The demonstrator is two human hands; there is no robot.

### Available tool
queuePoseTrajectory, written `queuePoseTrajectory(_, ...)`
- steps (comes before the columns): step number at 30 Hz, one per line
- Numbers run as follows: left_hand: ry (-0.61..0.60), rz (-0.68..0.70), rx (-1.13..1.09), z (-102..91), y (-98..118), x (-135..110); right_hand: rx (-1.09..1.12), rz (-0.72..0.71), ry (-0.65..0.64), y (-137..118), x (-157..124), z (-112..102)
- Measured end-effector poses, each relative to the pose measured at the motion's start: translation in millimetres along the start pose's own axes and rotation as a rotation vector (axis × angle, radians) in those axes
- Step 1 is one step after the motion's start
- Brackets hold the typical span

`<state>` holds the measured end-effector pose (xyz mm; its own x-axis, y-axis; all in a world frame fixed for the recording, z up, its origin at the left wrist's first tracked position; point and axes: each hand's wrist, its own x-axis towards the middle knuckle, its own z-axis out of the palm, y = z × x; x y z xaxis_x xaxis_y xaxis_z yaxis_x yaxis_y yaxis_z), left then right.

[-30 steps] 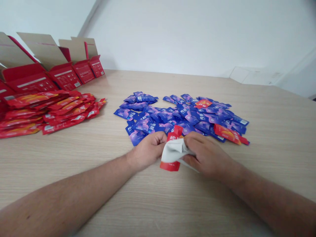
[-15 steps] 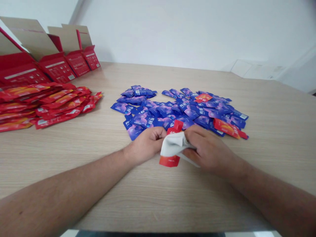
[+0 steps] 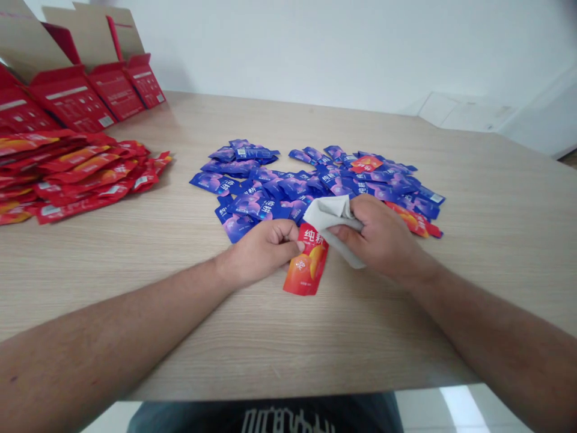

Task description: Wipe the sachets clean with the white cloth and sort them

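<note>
I see my left hand (image 3: 264, 248) pinching one red-orange sachet (image 3: 308, 264) by its top edge, under the fingertips; its white print starts with 纯. My right hand (image 3: 383, 236) is closed around one pale cloth (image 3: 332, 211), touching the sachet's top. Beyond my fingers lie dozens of blue sachets (image 3: 270, 189), too many to count, with two red strays (image 3: 366, 162). Four open red cartons (image 3: 74, 105) stand far left on the table (image 3: 180, 325).

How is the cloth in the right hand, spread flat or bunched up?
Bunched up: the right hand grips the cloth in crumpled folds at the top of the red pouch that the left hand pinches.
</note>
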<state>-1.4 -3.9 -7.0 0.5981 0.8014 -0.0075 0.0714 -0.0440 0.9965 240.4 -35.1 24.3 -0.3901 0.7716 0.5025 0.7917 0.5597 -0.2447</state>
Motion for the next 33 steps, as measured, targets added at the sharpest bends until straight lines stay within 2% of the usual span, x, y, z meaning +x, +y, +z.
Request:
queuePoseTrajectory(4,-0.069,0.035,0.015,-0.1,1,0,0.02,-0.098,-0.113,-2,0,-1)
queuePoseTrajectory(6,-0.07,0.037,0.031,-0.1,2,-1,0.01,-0.083,-0.101,-2,0,-1)
queuePoseTrajectory(9,-0.02,0.029,0.063,0.3,2,-2,0.005,-0.004,-0.007,-1,0,-2)
queuePoseTrajectory(14,-0.141,0.043,0.025,-0.3,3,-3,0.018,-0.073,-0.104,0,1,-2)
queuePoseTrajectory(19,-0.086,0.04,0.086,-1.2,0,-3,0.007,0.001,-0.011,3,2,0)
queuePoseTrajectory(24,-0.095,0.05,0.083,-1.2,-1,-1,0.012,-0.074,-0.125,-6,-3,0)
queuePoseTrajectory(29,-0.037,0.025,0.068,-2.7,-3,1,-0.017,-0.035,-0.086,-9,-6,3)
queuePoseTrajectory(33,0.032,-0.015,0.0,-1.2,-6,1,0.0,-0.151,-0.197,-15,-9,3)
